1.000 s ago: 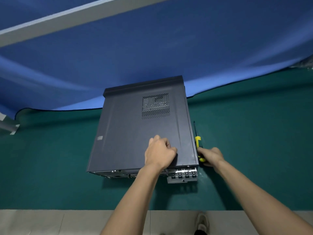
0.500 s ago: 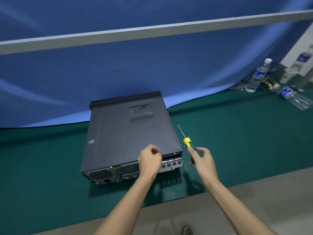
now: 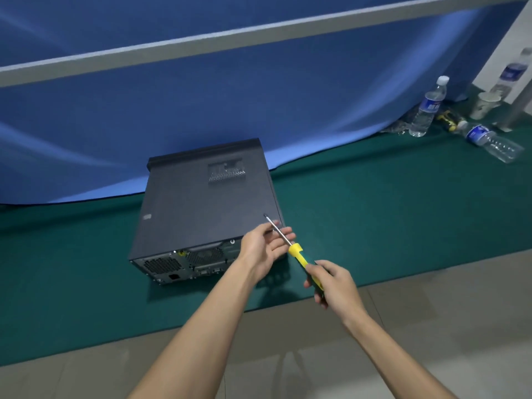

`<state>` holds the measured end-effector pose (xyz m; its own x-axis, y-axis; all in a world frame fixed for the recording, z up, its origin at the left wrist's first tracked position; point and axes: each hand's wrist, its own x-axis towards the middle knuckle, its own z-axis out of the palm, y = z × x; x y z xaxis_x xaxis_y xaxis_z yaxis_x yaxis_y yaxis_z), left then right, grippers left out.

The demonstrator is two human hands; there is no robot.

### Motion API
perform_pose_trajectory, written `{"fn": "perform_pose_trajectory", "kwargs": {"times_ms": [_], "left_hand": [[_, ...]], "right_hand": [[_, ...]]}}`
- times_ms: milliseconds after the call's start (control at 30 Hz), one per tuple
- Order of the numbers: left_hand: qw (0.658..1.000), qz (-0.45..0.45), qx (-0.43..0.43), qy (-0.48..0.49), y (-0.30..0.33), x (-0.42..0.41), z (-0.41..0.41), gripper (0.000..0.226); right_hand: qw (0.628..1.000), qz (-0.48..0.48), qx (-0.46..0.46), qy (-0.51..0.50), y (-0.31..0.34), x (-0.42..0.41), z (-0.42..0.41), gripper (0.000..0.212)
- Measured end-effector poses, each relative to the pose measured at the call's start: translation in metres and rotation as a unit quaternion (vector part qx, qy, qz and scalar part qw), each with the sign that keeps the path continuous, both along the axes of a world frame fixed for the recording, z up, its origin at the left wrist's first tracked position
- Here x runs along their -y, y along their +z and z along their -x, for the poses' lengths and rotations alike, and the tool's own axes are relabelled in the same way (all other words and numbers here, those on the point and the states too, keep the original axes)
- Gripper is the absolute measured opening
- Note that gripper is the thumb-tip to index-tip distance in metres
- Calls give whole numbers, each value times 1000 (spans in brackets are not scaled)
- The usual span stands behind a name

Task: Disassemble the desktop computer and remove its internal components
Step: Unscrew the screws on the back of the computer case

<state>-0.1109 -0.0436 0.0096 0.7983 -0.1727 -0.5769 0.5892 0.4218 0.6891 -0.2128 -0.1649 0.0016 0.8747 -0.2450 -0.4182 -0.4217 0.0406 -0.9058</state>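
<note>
Open green mat (image 3: pixel 374 226) right of computer case (image 3: pixel 201 208); bottles (image 3: pixel 426 110) far right.

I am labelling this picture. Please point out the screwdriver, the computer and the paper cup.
screwdriver (image 3: pixel 299 253): head view, yellow handle.
computer (image 3: pixel 198 208): head view, top panel.
paper cup (image 3: pixel 486 105): head view, side wall.

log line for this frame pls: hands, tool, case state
right hand: grips screwdriver handle | left hand: fingers at shaft | computer case: on green mat, side panel on
</note>
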Motion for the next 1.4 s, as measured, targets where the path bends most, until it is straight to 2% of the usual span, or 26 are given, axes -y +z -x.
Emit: {"fn": "perform_pose_trajectory", "kwargs": {"times_ms": [100,233,333,667,933,1400], "left_hand": [[998,-68,13,11,-11,9,10,16],[997,-70,13,10,-19,12,19,20],[996,-86,15,2,-26,14,20,13],[981,-178,24,-74,-39,18,9,18],[972,-200,27,-118,-40,19,3,16],[959,-241,52,-139,-45,17,-4,20]], "right_hand": [[1000,-12,3,8,-13,7,12,26],[1000,-22,-4,-7,-35,-1,26,30],[999,-40,-23,-28,-47,-8,29,28],[997,-48,-33,-41,-65,-24,32,33],[991,-113,-31,-63,-71,-25,33,30],[991,-117,-39,-56,-71,-19,27,26]]}}
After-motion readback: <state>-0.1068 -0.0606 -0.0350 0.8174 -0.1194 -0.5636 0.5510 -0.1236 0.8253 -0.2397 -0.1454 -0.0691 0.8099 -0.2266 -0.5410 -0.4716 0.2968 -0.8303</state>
